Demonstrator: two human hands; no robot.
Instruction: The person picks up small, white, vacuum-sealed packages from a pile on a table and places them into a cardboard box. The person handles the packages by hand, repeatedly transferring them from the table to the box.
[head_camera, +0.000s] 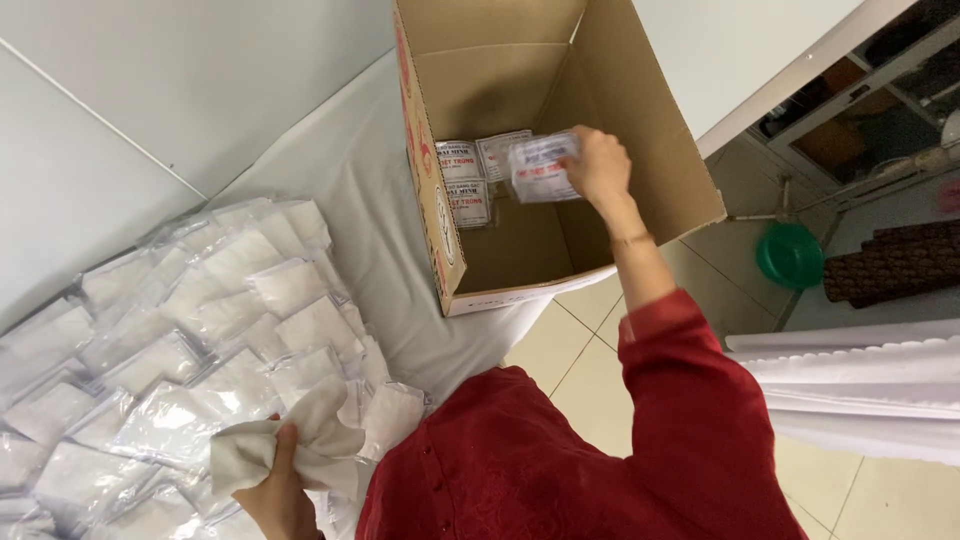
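Observation:
My right hand (600, 165) reaches into an open cardboard box (660, 130) and grips a clear plastic packet (540, 168) with a white filling. Several similar packets (470, 180) lie flat on the box's bottom. My left hand (275, 490), at the lower left, is closed on a white packet (300, 440) at the near edge of a large heap of clear-wrapped white packets (180, 350). My red sleeve (680, 400) runs from the box down to my body.
The box and the heap rest on a white cloth-covered table (360, 170) against a white wall. On the tiled floor at right stand a green bowl (790, 255), a dark patterned roll (890, 262) and a white folded sheet (860, 385).

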